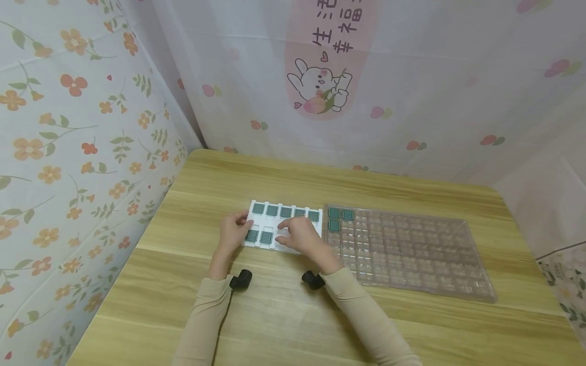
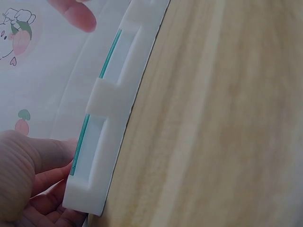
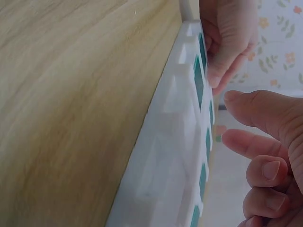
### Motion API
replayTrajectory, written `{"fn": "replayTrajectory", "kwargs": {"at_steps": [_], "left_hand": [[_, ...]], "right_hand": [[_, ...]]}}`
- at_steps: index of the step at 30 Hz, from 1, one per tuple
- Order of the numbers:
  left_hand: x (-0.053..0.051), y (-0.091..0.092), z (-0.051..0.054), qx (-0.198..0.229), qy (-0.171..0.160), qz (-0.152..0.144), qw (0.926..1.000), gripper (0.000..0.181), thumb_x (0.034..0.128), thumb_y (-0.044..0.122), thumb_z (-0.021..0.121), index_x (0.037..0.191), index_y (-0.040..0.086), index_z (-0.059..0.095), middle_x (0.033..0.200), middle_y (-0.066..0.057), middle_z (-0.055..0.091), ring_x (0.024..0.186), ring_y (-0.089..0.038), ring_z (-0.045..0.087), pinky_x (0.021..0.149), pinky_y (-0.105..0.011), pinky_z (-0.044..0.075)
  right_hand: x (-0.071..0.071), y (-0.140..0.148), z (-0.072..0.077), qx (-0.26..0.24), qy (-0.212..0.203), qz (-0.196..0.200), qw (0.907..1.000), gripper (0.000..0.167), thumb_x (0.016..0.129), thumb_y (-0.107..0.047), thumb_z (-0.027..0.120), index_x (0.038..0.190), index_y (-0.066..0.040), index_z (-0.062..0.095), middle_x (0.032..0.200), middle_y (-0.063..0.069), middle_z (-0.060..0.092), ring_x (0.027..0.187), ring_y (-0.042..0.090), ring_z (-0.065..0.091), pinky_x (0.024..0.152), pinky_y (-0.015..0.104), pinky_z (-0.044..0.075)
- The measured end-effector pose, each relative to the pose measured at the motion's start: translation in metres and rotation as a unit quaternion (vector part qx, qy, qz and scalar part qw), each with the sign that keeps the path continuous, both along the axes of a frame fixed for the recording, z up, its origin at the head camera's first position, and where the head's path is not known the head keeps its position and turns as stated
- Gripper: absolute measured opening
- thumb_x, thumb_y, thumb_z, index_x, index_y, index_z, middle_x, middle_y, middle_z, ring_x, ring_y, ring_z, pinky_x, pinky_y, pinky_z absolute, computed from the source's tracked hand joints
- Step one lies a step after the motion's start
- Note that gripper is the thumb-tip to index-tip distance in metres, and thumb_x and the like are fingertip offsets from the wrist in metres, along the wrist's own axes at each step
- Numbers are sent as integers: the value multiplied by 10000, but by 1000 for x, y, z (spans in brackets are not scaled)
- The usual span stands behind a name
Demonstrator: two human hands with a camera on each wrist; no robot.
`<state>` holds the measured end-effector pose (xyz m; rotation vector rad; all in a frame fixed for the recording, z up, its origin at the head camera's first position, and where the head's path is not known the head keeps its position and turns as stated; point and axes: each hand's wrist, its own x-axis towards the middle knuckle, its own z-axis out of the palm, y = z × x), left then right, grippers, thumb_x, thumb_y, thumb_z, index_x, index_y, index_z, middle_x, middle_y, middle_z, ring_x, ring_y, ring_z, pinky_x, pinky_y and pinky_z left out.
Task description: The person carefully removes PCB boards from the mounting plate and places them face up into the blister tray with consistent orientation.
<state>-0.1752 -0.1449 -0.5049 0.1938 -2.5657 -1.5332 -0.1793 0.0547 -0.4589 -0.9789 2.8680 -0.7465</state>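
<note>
The white tray (image 1: 271,222) on the wood-grained tabletop (image 1: 274,317) shows seven square green chips (image 1: 266,238); the gridded clear plastic tray (image 1: 412,251) beside it has three in its far-left corner. The left hand (image 1: 232,234) grips the white tray's end; above the chips' tray, the right hand's (image 1: 303,237) thumb and index finger stand apart.

soft light | faint shadows | clear tray (image 1: 412,249) glints | wrist views hazy

In the head view, I count one white tray (image 1: 270,222) at 6 o'clock with seven visible green chips (image 1: 266,238); one clear tray (image 1: 407,249) at 4 o'clock with three green chips; one left hand (image 1: 232,235), one right hand (image 1: 300,235); two black wrist mounts (image 1: 240,279); one wooden table (image 1: 274,325).
</note>
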Motion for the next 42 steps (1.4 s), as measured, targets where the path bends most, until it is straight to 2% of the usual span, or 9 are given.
{"fn": "replayTrajectory", "kwargs": {"at_steps": [4,10,13,16,19,26,32,42], "left_hand": [[0,0,0,17,-4,7,10000,310,819,-16,662,1116,-101,626,951,-232,635,839,-287,584,698,-307,484],[0,-1,0,-8,-14,-19,10000,318,815,-11,669,1118,-98,626,955,-237,634,846,-294,592,698,-308,496],[0,0,1,-16,2,-32,10000,315,816,-7,672,1116,-94,629,953,-232,636,845,-293,593,703,-315,495],[0,0,1,-9,-8,-33,10000,308,821,-9,666,1116,-91,631,953,-230,636,847,-293,593,711,-324,492],[0,0,1,17,-49,-29,10000,310,823,-5,663,1119,-90,630,956,-230,631,852,-289,590,709,-314,489],[0,-1,0,39,-56,-55,10000,316,823,-7,661,1124,-95,625,956,-233,630,851,-290,591,699,-299,485],[0,-1,1,69,-37,-74,9999,309,824,-12,658,1120,-97,626,954,-238,633,850,-294,595,703,-302,482],[2,-1,2,59,72,-98,9999,295,823,-22,650,1106,-104,629,954,-243,631,840,-300,596,703,-303,480]], "right_hand": [[0,-4,-2,25,78,34,10000,254,767,-195,759,945,-18,720,455,-104,341,457,30,296,462,183,285],[-1,-11,-7,84,105,102,9999,245,766,-193,753,936,-20,722,440,-98,324,422,32,244,441,185,250],[-1,-14,-10,141,184,140,9996,238,762,-201,753,924,-28,725,464,-55,458,438,38,261,451,193,273],[-1,-17,-11,168,238,176,9994,238,761,-209,758,913,-29,730,593,14,632,460,43,302,476,198,324],[0,-19,-12,167,255,198,9993,237,760,-218,757,907,-32,731,685,40,685,469,44,325,493,203,351],[1,-22,-13,213,357,192,9990,237,758,-235,762,897,-45,732,685,30,682,477,57,359,507,234,394],[1,-25,-14,360,338,100,9987,245,757,-244,769,900,-47,734,798,55,716,535,86,491,598,277,474],[3,-27,-14,433,390,-57,9983,240,740,-253,778,873,-58,735,788,54,714,562,100,522,606,293,484]]}}
